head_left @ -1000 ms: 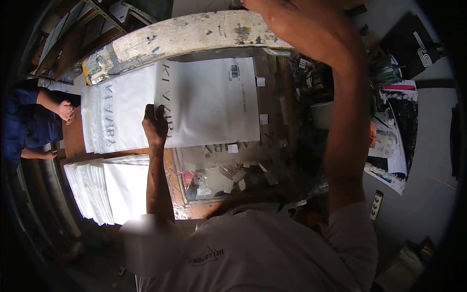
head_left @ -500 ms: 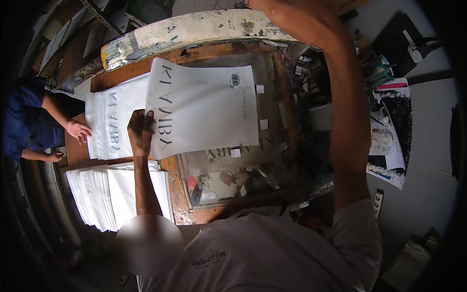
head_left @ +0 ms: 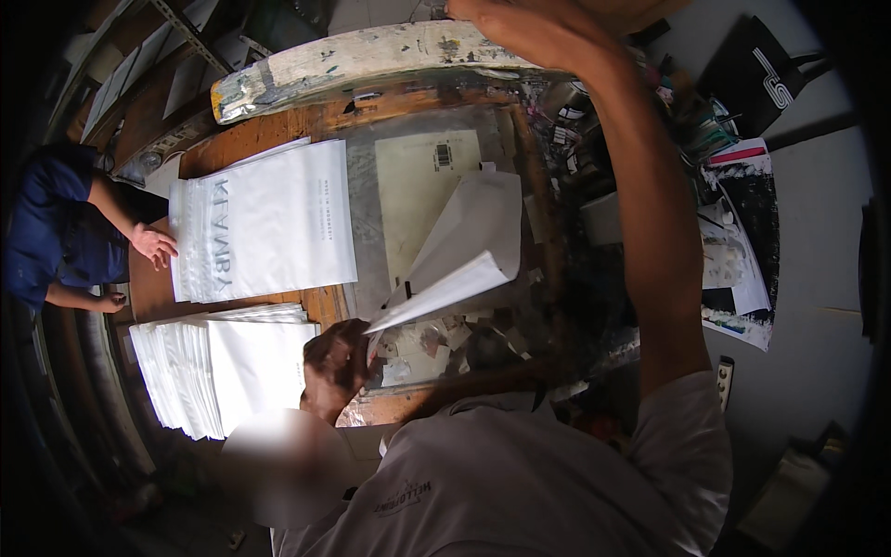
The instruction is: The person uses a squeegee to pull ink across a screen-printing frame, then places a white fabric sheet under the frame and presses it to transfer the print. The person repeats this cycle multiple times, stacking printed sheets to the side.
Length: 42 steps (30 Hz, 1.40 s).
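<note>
One white bag (head_left: 459,255) now lifts in my left hand (head_left: 336,364), pinched shut at its corner, off the stack (head_left: 264,223) it lay by, right hand (head_left: 529,28) gripping the frame (head_left: 371,56).

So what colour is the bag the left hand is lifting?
White, a plain white bag pinched at its corner by the left hand; the head view shows it.

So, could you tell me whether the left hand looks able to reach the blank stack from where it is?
Probably yes: the left hand, pinching a white bag by its corner, is right beside the blank stack, with nothing between them.
</note>
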{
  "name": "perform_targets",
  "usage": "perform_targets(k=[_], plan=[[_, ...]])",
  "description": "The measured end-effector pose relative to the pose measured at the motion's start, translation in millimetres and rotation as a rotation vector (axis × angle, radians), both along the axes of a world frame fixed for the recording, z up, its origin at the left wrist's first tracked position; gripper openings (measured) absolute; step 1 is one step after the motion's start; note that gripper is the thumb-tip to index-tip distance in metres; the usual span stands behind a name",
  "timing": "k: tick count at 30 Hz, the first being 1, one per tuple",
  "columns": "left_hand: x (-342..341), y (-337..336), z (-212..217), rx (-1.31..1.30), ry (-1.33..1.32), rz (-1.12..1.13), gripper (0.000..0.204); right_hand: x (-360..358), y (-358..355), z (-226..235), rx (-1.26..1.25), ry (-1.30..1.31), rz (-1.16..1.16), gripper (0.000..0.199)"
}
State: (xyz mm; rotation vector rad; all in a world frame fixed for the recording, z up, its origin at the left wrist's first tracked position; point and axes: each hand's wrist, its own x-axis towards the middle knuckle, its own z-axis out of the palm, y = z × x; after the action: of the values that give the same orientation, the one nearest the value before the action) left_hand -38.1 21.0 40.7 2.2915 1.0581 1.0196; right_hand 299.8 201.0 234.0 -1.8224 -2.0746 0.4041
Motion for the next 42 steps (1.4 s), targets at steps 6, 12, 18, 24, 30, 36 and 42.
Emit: perform_targets(k=[6, 12, 18, 24, 30, 36, 42], plan=[[-125, 50, -26, -0.58, -0.356, 0.467, 0.013, -3, -12, 9, 0.035, 0.032, 0.049, 0.043], [-348, 104, -103, -0.667, 0.01, 0.926, 0.024, 4, 2, -5, 0.002, -0.01, 0.062, 0.041], [-325, 140, -102, 0.467, 1.04, 1.541, 0.06, -2, -18, 12, 0.029, 0.066, 0.068, 0.042], [62, 198, -163, -0.098, -0.021, 0.3, 0.046, 2, -11, 3, 0.117, 0.027, 0.022, 0.047], [218, 233, -205, -0.352, 0.341, 0.467, 0.09, -2, -19, 28, -0.162, 0.081, 0.105, 0.047], [252, 263, -204, -0.462, 0.399, 0.538, 0.126, 10, -17, 25, -0.127, 0.06, 0.115, 0.046], [259, 303, -201, -0.516, 0.387, 0.6, 0.117, 7, -15, 1, -0.089, 0.038, 0.146, 0.046]])
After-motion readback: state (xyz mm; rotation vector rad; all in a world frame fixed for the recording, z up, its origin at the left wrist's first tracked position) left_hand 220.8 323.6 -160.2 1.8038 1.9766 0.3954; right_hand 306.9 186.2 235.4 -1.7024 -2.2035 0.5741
